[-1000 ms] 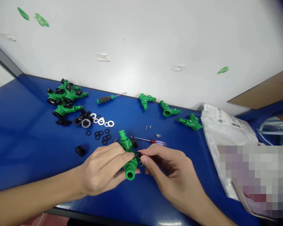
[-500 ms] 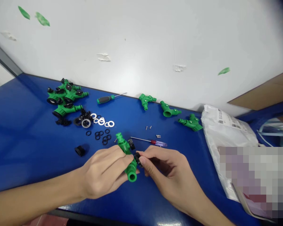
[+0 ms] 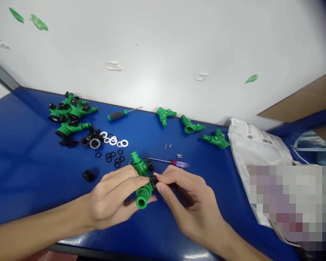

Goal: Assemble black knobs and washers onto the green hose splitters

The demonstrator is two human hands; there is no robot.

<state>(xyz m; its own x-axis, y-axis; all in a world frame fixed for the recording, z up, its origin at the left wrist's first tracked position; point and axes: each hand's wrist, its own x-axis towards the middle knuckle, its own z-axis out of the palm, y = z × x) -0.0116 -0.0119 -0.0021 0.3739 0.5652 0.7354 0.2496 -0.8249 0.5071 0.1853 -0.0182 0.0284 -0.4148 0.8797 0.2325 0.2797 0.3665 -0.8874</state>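
My left hand (image 3: 111, 199) is wrapped round a green plastic Y-shaped hose connector (image 3: 140, 177), holding it just above the blue table (image 3: 29, 170). One open end of the connector faces me, the other points away. My right hand (image 3: 187, 203) pinches a small black knob (image 3: 153, 182) on the connector's right side between thumb and forefinger. A second black knob (image 3: 149, 165) sits higher on the same connector.
A pile of assembled green connectors (image 3: 67, 114) lies at the far left, with black and white rings (image 3: 111, 148) beside it. Two screwdrivers (image 3: 119, 114) (image 3: 174, 163), several screws (image 3: 168, 146), three bare green bodies (image 3: 190, 125), a black cap (image 3: 87, 175) and a white bag (image 3: 260, 152) lie around.
Both hands shifted slightly left and the connector turned so its near opening tilts more toward me. My right fingers stay on the black knob.
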